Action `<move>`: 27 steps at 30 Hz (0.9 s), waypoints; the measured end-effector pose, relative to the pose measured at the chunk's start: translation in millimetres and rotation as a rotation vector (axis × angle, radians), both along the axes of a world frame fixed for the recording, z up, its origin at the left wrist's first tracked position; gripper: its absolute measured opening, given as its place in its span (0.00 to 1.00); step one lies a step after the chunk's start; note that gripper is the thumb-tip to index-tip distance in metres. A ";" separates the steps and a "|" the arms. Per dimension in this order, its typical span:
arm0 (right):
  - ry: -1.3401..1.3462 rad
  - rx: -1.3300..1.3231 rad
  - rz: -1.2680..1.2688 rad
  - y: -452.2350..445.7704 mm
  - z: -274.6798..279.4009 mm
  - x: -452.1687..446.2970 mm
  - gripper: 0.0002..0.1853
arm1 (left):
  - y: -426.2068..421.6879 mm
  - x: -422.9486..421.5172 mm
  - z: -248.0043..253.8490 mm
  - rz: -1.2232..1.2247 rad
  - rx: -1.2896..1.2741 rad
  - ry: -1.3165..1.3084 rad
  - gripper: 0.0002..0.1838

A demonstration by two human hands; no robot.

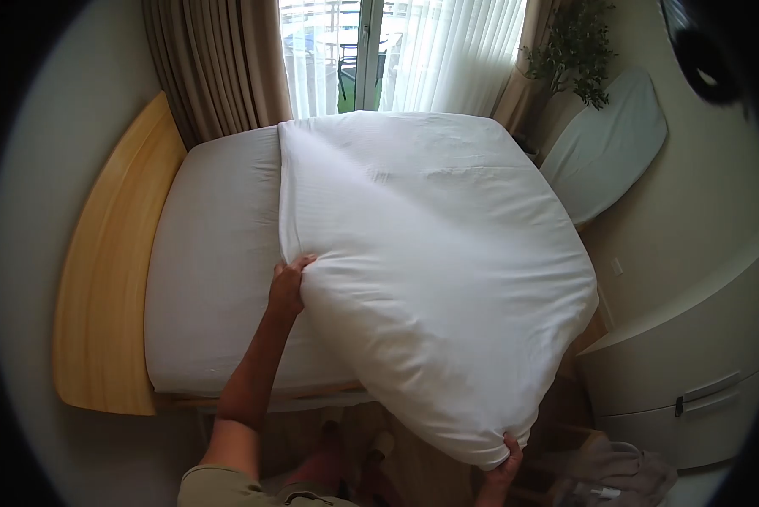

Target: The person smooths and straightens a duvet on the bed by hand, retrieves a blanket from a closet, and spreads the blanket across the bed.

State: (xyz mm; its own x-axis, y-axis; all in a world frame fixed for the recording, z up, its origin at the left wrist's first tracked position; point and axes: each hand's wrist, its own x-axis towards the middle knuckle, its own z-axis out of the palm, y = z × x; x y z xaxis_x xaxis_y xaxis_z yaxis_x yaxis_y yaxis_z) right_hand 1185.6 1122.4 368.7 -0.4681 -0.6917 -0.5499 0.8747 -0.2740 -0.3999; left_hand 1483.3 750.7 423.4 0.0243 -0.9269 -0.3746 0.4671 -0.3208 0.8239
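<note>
A white duvet (447, 245) is spread over most of the bed, its folded top edge running across the mattress. My left hand (290, 286) grips the duvet's near top corner, fingers closed on the cloth. Lower right, my right hand (508, 460) is closed around the other near corner, which is pulled out past the bed's side. Between my hands the near edge hangs in creases. To the left, the mattress with its white fitted sheet (214, 245) lies uncovered beside the wooden headboard (113, 279).
Brown curtains (219, 68) and sheer white ones (455, 51) frame a glass door at the back. A potted plant (572, 55) and a white-covered board (612, 148) stand far right. Nearer are a pale cabinet (683, 380) and a chair with grey cloth (620, 473).
</note>
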 end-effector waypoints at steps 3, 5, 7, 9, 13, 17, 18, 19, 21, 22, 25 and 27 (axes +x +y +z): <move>0.022 0.227 0.116 26.3 -108.2 -1.8 0.29 | 12.3 47.8 -95.4 -0.118 0.098 -0.257 0.31; 0.010 0.392 0.193 39.1 -170.6 14.2 0.29 | 23.8 54.0 -150.7 -0.108 0.135 -0.484 0.24; 0.007 0.518 0.198 44.5 -209.7 22.3 0.20 | 27.3 67.6 -200.5 -0.201 0.213 -0.444 0.24; 0.004 0.616 0.190 41.1 -230.8 32.0 0.20 | 29.7 78.6 -227.5 -0.279 0.229 -0.430 0.24; 0.010 0.744 0.169 22.6 -268.8 53.4 0.19 | 19.5 95.3 -269.4 -0.550 0.366 -0.574 0.25; 0.028 0.832 0.128 -9.8 -297.0 65.9 0.19 | -73.3 112.2 -276.4 -0.727 0.381 -0.182 0.30; 0.032 0.854 0.115 -18.6 -303.3 69.2 0.19 | -112.8 115.1 -269.4 -0.627 0.376 -0.111 0.31; 0.042 0.882 0.098 -27.6 -308.5 70.8 0.19 | -160.3 123.5 -285.6 -0.563 0.295 -0.102 0.31; 0.066 0.924 0.062 -44.5 -317.8 72.0 0.19 | -257.8 122.5 -301.3 -0.410 0.247 0.053 0.32; 0.077 0.950 0.042 -53.7 -322.0 71.4 0.19 | -298.7 114.6 -294.9 -0.314 0.291 0.056 0.33; 0.125 1.011 -0.016 -74.2 -329.3 67.2 0.18 | -385.1 82.9 -267.6 -0.266 0.267 0.041 0.31; 0.157 1.055 -0.052 -86.4 -333.7 64.1 0.18 | -417.1 76.1 -259.3 -0.205 0.250 -0.013 0.28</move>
State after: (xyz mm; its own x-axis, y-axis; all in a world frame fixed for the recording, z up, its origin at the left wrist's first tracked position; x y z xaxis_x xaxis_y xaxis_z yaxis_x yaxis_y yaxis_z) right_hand 1249.8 1036.0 35.0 -0.6008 0.1214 -0.7901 0.7900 0.2408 -0.5638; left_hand 1559.3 333.5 164.1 -0.1469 -0.7925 -0.5919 0.3616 -0.6000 0.7136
